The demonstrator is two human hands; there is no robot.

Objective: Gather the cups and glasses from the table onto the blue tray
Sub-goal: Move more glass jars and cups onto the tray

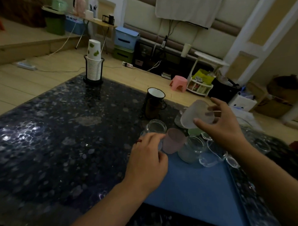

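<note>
We work over the dark speckled table (pixel 61 132), where the blue tray (pixel 194 187) lies at our near right so both hands reach it easily. Clear glasses (pixel 193 150) crowd its far edge, some perhaps just off it. A black mug (pixel 153 102) waits beyond, not yet gathered. Our right hand (pixel 226 127) holds a frosted cup (pixel 197 114) tilted above the cluster, its grip curled round the base. Our left hand (pixel 146 163) pinches a pinkish cup (pixel 173 140) at the tray's corner, likely steadying it.
</note>
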